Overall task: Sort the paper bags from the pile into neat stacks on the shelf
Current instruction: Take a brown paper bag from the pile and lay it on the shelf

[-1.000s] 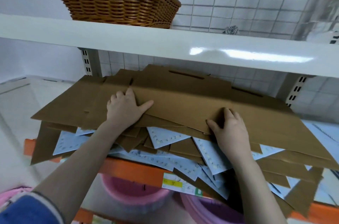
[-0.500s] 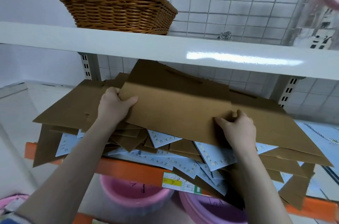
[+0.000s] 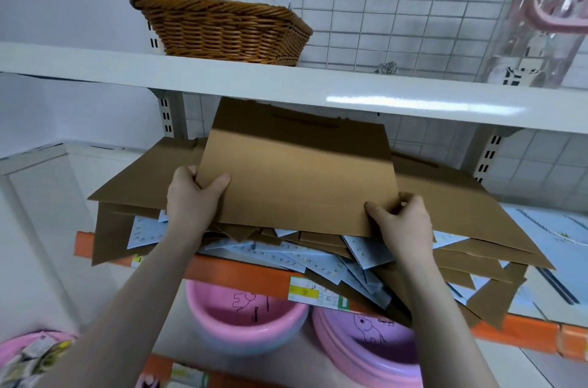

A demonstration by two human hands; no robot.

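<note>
A flat brown paper bag [image 3: 299,177] is raised off the pile [image 3: 318,247], its near edge held up and its far end, where a slot handle shows, tilted toward the underside of the white upper shelf [image 3: 286,85]. It is held at both near corners, which seems meant to keep the wide sheet from sagging or twisting as it comes free.

The left hand [image 3: 191,200] has its grip closed on the near left corner, thumb [image 3: 219,181] on top and the other fingers under the paper. The right hand [image 3: 404,222] pinches the near right corner the same way, thumb pressed onto the top face. Both grips are narrow, holding only this one bag as far as can be told.

Directly below and beyond the two grips lies the pile: more brown bags fanned at odd angles, with pale blue printed bags [image 3: 366,251] poking out between them. The heap overhangs the orange front rail [image 3: 241,270] of its shelf, so it is not yet sorted. To the right of the right grip, pale blue sheets [image 3: 553,228] lie flatter on the shelf, possibly a stack begun.

Below the forearms sit two pink basins [image 3: 241,317]. Above the left grip, on the upper shelf, stands a wicker basket [image 3: 222,31].
</note>
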